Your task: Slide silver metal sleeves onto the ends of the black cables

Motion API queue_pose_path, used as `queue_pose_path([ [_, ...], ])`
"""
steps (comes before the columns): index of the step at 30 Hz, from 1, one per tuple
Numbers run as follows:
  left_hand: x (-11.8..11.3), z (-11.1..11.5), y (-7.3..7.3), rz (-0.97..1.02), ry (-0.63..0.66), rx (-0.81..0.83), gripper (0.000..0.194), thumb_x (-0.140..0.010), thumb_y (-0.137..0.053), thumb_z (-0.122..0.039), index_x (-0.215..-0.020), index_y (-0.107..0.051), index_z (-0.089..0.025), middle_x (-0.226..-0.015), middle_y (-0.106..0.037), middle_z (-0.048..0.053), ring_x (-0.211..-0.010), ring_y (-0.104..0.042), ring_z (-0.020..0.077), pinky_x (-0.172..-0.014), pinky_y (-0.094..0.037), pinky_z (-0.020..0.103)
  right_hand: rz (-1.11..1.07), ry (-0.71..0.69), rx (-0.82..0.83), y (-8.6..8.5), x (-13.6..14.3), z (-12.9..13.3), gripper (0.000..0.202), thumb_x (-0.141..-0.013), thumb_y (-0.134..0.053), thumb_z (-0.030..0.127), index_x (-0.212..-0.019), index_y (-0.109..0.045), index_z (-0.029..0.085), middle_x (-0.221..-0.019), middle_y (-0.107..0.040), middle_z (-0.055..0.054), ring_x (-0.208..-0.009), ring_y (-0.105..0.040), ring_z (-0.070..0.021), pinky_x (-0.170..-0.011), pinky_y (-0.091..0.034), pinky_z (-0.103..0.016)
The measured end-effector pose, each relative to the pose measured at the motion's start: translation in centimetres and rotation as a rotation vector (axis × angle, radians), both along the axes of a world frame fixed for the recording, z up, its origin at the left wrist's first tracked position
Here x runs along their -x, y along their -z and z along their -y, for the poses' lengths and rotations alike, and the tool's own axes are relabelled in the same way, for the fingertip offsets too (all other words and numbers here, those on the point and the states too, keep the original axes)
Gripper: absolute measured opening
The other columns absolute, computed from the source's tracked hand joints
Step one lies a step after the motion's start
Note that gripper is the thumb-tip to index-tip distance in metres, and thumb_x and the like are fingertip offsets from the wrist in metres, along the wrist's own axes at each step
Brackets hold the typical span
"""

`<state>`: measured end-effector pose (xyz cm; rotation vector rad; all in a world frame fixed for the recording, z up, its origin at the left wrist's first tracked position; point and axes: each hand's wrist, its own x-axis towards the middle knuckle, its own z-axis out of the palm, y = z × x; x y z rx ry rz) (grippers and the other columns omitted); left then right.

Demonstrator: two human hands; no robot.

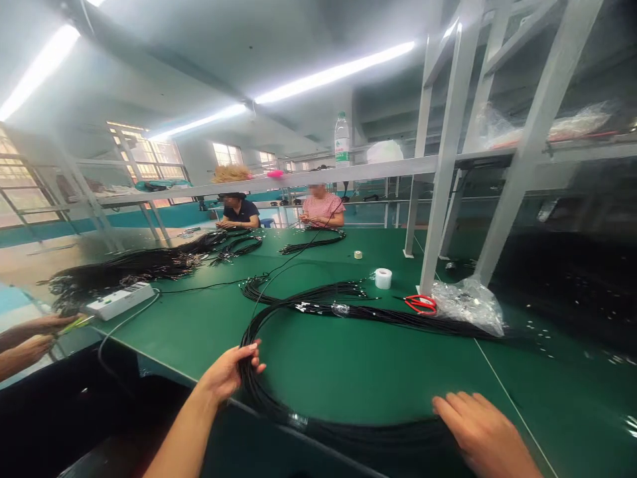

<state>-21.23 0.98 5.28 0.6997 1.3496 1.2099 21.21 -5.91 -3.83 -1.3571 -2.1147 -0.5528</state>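
A thick bundle of black cables (pixel 373 431) curves in a loop over the green table (pixel 348 378) and along its front edge. At the loop's left bend, my left hand (pixel 231 372) has its fingers wrapped round the bundle. On the right, my right hand (pixel 478 425) rests over the bundle near the front edge, its fingers bent and close together; what lies beneath its palm is hidden. Clear tape binds the cables at the front and in the middle, where white-tipped ends show.
White tape roll (pixel 383 278), red-handled scissors (pixel 421 305) and a clear plastic bag (pixel 470 305) lie beyond the loop. A power strip (pixel 121 301) and another cable pile (pixel 144 263) are left, beside a co-worker's hands (pixel 30 342). White shelf posts (pixel 440 153) stand right.
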Motion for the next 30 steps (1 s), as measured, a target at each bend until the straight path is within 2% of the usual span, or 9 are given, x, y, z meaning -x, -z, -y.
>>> queue_pose_path([
  [3, 1.0, -1.1, 0.8, -0.405, 0.0, 0.088, 0.023, -0.085, -0.057, -0.023, -0.106, -0.054, -0.014, -0.094, -0.059, 0.003, -0.078, -0.059, 0.0151, -0.072, -0.051, 0.035, 0.018, -0.005, 0.074, 0.7, 0.0, -0.2, 0.036, -0.054, -0.042, -0.006, -0.071, -0.055, 0.023, -0.064, -0.057, 0.001, -0.061, -0.052, -0.0162, -0.064, -0.032, -0.029],
  [6, 0.8, -3.9, 0.2, -0.762, -0.032, 0.057, 0.04, -0.084, -0.058, -0.028, -0.121, -0.047, -0.018, -0.124, -0.048, 0.009, -0.107, -0.051, 0.0242, -0.088, -0.043, 0.046, 0.054, -0.016, 0.164, 0.6, -0.2, -0.6, 0.038, -0.047, -0.044, -0.002, -0.073, -0.053, 0.024, -0.07, -0.058, 0.001, -0.065, -0.054, -0.0178, -0.064, -0.033, -0.029],
  [8, 0.0, -6.1, 0.0, -0.928, -0.036, 0.027, 0.042, -0.084, -0.056, -0.031, -0.123, -0.046, -0.019, -0.132, -0.041, 0.009, -0.116, -0.044, 0.0271, -0.094, -0.038, 0.05, 0.088, -0.029, 0.209, 0.4, -0.3, -1.0, 0.038, -0.045, -0.045, 0.0, -0.073, -0.052, 0.024, -0.072, -0.059, 0.001, -0.067, -0.055, -0.0191, -0.066, -0.034, -0.03],
  [10, -0.9, -8.1, 0.0, -1.035, -0.036, 0.039, 0.039, -0.085, -0.055, -0.032, -0.122, -0.048, -0.018, -0.131, -0.043, 0.009, -0.116, -0.045, 0.027, -0.094, -0.038, 0.051, 0.125, -0.037, 0.23, 0.3, -0.4, -1.4, 0.037, -0.044, -0.046, 0.0, -0.072, -0.052, 0.023, -0.072, -0.06, 0.0, -0.069, -0.056, -0.0204, -0.067, -0.034, -0.031],
  [15, -1.7, -11.2, -0.5, -1.076, -0.035, 0.061, 0.033, -0.086, -0.055, -0.031, -0.115, -0.052, -0.017, -0.117, -0.055, 0.008, -0.101, -0.056, 0.0217, -0.084, -0.048, 0.043, 0.117, 0.028, 0.206, 1.5, -0.4, -1.5, 0.04, -0.042, -0.043, -0.002, -0.072, -0.053, 0.022, -0.075, -0.062, -0.001, -0.071, -0.057, -0.0206, -0.067, -0.034, -0.032],
  [18, -0.9, -11.5, -2.1, -1.019, -0.046, -0.053, 0.032, -0.085, -0.058, -0.031, -0.114, -0.053, -0.019, -0.114, -0.056, 0.006, -0.1, -0.057, 0.0215, -0.08, -0.049, 0.038, 0.086, 0.07, 0.185, 2.5, -0.3, -1.1, 0.042, -0.043, -0.042, -0.004, -0.073, -0.056, 0.022, -0.08, -0.065, -0.001, -0.071, -0.058, -0.0209, -0.065, -0.036, -0.032],
  [22, 1.0, -10.6, -4.9, -0.969, -0.079, -0.177, 0.033, -0.084, -0.058, -0.031, -0.115, -0.053, -0.019, -0.114, -0.056, 0.006, -0.101, -0.057, 0.0215, -0.08, -0.05, 0.037, 0.104, 0.102, 0.27, 3.1, -0.1, -0.8, 0.049, -0.046, -0.044, -0.005, -0.082, -0.062, 0.024, -0.09, -0.068, -0.004, -0.08, -0.061, -0.0249, -0.069, -0.042, -0.036],
  [26, 3.1, -9.7, -6.0, -1.018, -0.134, -0.143, 0.033, -0.084, -0.058, -0.031, -0.115, -0.052, -0.019, -0.114, -0.056, 0.006, -0.101, -0.057, 0.0217, -0.08, -0.05, 0.037, 0.11, 0.119, 0.508, 1.4, 0.1, -0.8, 0.056, -0.051, -0.047, -0.007, -0.093, -0.065, 0.025, -0.104, -0.067, -0.006, -0.096, -0.061, -0.0275, -0.084, -0.043, -0.043],
  [30, 4.3, -9.2, -4.5, -1.188, -0.146, 0.105, 0.031, -0.086, -0.055, -0.031, -0.114, -0.053, -0.016, -0.113, -0.057, 0.007, -0.096, -0.058, 0.02, -0.08, -0.05, 0.04, 0.133, 0.033, 1.053, -3.4, 0.2, -2.2, 0.07, -0.052, -0.061, 0.004, -0.119, -0.056, 0.02, -0.131, -0.049, -0.015, -0.122, -0.041, -0.0357, -0.098, -0.033, -0.049],
])
